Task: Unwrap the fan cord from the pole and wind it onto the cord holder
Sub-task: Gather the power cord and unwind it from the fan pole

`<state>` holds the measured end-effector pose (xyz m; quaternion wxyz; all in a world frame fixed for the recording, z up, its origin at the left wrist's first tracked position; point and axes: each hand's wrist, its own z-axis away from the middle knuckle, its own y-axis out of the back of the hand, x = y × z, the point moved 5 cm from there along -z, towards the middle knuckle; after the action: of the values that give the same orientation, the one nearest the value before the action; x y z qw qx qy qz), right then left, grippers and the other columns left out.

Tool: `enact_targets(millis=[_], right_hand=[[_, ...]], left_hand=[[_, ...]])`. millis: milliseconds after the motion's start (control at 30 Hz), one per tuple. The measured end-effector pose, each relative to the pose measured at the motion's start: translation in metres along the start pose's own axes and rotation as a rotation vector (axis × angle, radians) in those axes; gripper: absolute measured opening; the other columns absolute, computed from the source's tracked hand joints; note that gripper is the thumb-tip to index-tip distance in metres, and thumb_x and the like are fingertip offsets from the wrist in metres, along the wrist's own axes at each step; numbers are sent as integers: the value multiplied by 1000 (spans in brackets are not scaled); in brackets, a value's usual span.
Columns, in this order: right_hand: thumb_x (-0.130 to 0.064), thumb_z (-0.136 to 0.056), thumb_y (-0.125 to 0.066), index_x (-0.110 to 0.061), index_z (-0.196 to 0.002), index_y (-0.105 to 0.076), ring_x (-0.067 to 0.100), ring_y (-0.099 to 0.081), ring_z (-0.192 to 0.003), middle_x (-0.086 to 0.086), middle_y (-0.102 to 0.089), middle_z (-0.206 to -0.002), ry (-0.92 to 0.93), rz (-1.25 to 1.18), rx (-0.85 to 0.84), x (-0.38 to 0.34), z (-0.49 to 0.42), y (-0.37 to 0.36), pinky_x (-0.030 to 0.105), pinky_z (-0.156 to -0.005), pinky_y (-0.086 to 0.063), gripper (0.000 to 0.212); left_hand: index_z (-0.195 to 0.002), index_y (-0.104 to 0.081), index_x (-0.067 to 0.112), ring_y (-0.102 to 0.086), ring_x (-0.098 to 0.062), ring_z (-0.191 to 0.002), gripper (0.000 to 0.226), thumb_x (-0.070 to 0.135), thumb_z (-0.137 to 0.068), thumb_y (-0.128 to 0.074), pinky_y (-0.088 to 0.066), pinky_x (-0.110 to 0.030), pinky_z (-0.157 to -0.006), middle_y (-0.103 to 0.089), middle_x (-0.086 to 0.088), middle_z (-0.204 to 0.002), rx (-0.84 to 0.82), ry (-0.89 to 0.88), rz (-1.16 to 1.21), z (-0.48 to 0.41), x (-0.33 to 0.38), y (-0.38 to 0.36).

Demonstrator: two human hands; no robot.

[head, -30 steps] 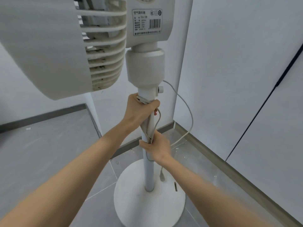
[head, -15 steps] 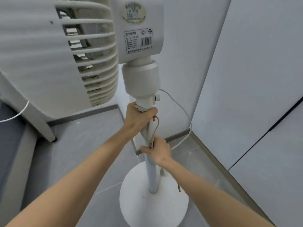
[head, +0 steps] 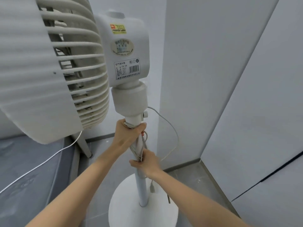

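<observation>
A white pedestal fan stands before me, its pole [head: 142, 189] rising from a round base [head: 127, 215]. My left hand [head: 128, 135] grips the top of the pole just under the motor neck, pressing cord strands against it. My right hand [head: 147, 163] is closed lower down on the pole over a bundle of pale cord [head: 142, 145] running between both hands. A slack loop of cord [head: 172, 128] arcs out to the right of the neck. The plug [head: 152, 187] dangles below my right hand. I cannot make out a cord holder.
The fan head [head: 49, 71] looms at upper left, close to my face. White wall panels [head: 229, 79] close in on the right and behind. A grey mattress-like surface [head: 24, 169] with a thin white cable [head: 41, 164] lies at left.
My view has tilted upward and shifted, showing more of the fan head and the room at left. Both hands keep their grips on pole and cord, with hardly any movement.
</observation>
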<state>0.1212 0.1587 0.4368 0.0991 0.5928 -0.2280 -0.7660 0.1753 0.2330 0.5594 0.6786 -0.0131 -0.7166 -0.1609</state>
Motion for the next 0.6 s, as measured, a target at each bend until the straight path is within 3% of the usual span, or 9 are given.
enact_targets(millis=[100, 233, 333, 433, 533, 600], right_hand=[[-24, -81, -71, -36, -62, -37, 0, -42, -56, -16, -44, -59, 22, 9, -1, -50, -15, 0, 17, -51, -33, 41], [-23, -83, -71, -31, -65, -40, 5, -43, -59, -16, -44, -62, 26, 6, -40, -110, -42, -5, 16, -51, -32, 37], [-22, -83, -70, -17, -86, -56, 14, -53, -74, -3, -62, -78, 54, -8, -32, -144, -68, -9, 19, -58, -40, 15], [-23, -81, -70, -12, -98, -59, 21, -59, -83, 8, -69, -99, 48, 3, -12, -161, -103, -15, 30, -71, -47, 23], [-25, -81, -72, -11, -100, -61, 25, -64, -91, 7, -70, -99, 38, 16, -1, -165, -140, -22, 35, -78, -51, 26], [-27, -80, -73, -14, -97, -61, 27, -65, -93, 7, -71, -98, 25, 15, 12, -163, -170, -26, 37, -80, -52, 25]], left_hand=[[-74, -66, -8, -66, -16, -59, 13, 4, -76, -71, -55, -20, -56, -69, -19, -70, 18, 8, 7, -20, 33, 33], [-64, -63, 5, -61, -1, -47, 14, 5, -76, -71, -52, -12, -50, -66, -7, -61, 17, -41, -30, -54, 69, 74], [-63, -63, 6, -58, -1, -48, 14, 6, -75, -70, -49, -12, -52, -65, -4, -59, 27, -50, -62, -86, 80, 97], [-63, -62, 7, -56, 0, -47, 15, 7, -75, -69, -47, -9, -51, -65, -4, -58, 18, -61, -76, -123, 83, 109], [-63, -63, 6, -56, 3, -44, 14, 6, -75, -70, -45, -6, -49, -64, 2, -54, 26, -59, -74, -157, 76, 116], [-69, -66, 0, -57, 1, -48, 9, 6, -75, -69, -47, -8, -51, -65, -4, -58, 15, -47, -94, -181, 69, 117]])
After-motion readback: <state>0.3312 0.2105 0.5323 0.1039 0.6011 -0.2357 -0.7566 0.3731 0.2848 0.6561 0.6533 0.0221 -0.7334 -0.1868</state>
